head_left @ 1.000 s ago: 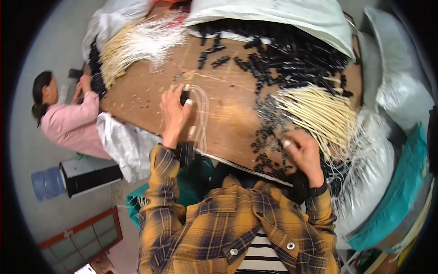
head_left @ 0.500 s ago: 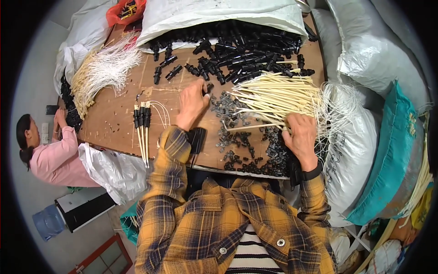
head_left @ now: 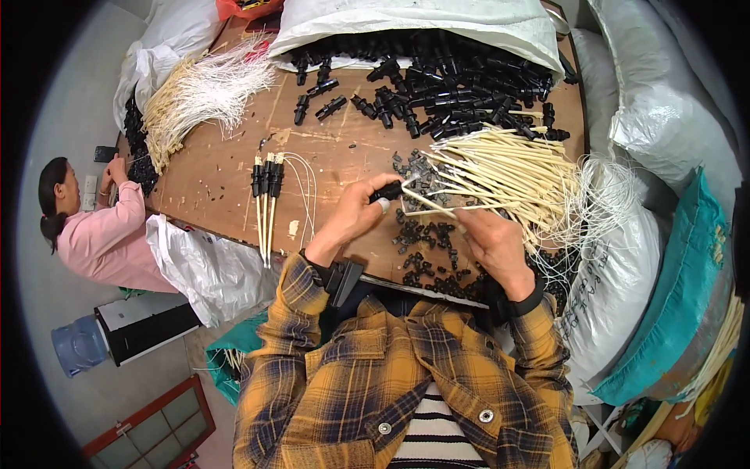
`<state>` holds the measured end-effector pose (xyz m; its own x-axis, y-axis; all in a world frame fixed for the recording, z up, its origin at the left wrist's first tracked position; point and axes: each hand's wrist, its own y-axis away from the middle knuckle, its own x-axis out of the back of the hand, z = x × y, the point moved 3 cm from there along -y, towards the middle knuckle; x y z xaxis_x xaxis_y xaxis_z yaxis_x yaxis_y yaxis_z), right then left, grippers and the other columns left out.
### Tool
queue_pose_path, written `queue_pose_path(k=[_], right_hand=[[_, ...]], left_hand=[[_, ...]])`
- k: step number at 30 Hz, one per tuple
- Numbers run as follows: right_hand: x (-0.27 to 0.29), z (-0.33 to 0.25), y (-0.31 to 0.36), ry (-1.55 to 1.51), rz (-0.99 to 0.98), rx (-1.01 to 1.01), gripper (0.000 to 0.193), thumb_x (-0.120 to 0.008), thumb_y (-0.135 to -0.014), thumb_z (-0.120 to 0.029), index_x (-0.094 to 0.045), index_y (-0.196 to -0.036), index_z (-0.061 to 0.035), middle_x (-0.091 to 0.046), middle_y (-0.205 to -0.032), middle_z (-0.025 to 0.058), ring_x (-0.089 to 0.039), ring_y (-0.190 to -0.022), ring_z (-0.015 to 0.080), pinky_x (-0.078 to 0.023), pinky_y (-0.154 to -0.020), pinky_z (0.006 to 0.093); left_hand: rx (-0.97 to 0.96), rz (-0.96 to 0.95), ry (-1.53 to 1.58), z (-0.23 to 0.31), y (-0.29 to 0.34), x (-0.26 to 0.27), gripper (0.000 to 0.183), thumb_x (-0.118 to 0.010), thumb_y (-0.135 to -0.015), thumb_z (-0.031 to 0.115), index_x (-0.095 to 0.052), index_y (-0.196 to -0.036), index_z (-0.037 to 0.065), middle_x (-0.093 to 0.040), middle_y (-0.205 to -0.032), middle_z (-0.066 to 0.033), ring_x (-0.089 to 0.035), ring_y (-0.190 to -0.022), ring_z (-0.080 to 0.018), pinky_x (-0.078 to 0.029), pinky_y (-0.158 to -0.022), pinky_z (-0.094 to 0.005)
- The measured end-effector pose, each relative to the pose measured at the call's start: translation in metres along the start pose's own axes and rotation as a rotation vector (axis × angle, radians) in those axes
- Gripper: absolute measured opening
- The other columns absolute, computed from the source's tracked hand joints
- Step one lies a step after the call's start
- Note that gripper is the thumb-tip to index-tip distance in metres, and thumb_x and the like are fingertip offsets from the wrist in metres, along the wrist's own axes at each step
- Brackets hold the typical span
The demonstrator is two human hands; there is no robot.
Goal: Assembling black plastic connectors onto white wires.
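Observation:
My left hand [head_left: 351,215] is closed around a black plastic connector [head_left: 384,192], its end pointing right. My right hand [head_left: 496,246] pinches a thin cream-coloured tube [head_left: 433,202], whose tip is at the open end of the connector; I cannot tell whether it has gone inside. A second thin cream tube [head_left: 426,212] runs just below it toward the right fingers. Beyond my right hand lies a pile of cream tubes [head_left: 504,172] with white strings at their right ends. Small black and grey clips [head_left: 426,262] are scattered under both hands.
Black connectors [head_left: 476,98] spill from a white sack [head_left: 422,23] at the back. Several tubes with black connectors fitted [head_left: 267,187] lie at left, near a bundle of white strings [head_left: 211,94]. Full sacks [head_left: 617,273] stand at right. A person in pink [head_left: 109,227] sits at far left.
My right hand has lifted the tube and brought it left to the connector. My left hand has drawn the connector nearer, toward the right hand. The whole view has shifted slightly.

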<state>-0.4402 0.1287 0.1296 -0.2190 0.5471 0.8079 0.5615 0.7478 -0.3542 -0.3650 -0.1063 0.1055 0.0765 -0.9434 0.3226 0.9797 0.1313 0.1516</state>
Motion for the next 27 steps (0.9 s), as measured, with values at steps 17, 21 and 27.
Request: queue_pose_path(k=[17, 21, 27], right_hand=[[-0.011, -0.009, -0.004, 0.034, 0.029, -0.174, 0.023, -0.069, -0.077, -0.013, -0.063, -0.098, -0.0107, -0.067, -0.091, 0.0130, -0.064, -0.063, 0.0252, -0.050, -0.052, 0.0348], [0.033, 0.020, 0.011, -1.733, 0.230, -0.342, 0.013, -0.063, -0.091, -0.021, -0.058, -0.089, -0.0091, -0.066, -0.088, 0.0057, -0.055, -0.056, 0.0052, -0.044, -0.047, 0.0222], [-0.020, -0.038, -0.008, 0.050, -0.139, 0.034, 0.022, -0.072, -0.083, -0.023, -0.056, -0.087, -0.0081, -0.057, -0.070, 0.0069, -0.057, -0.052, 0.0182, -0.044, -0.047, 0.0324]], left_hand=[[-0.404, -0.099, -0.791, 0.053, 0.020, -0.043, 0.038, -0.071, -0.075, 0.009, -0.068, -0.112, 0.018, -0.067, -0.081, -0.0032, -0.059, -0.060, -0.0181, -0.050, -0.054, -0.0335], [0.069, 0.200, -0.615, 0.002, 0.027, 0.005, 0.021, -0.061, -0.086, 0.010, -0.064, -0.106, 0.011, -0.066, -0.086, -0.0121, -0.059, -0.059, -0.0324, -0.047, -0.054, -0.0381], [0.136, 0.206, 0.370, -0.001, 0.013, -0.053, 0.011, -0.064, -0.082, 0.007, -0.064, -0.092, 0.002, -0.057, -0.064, -0.0002, -0.052, -0.059, -0.0096, -0.044, -0.055, -0.0276]])
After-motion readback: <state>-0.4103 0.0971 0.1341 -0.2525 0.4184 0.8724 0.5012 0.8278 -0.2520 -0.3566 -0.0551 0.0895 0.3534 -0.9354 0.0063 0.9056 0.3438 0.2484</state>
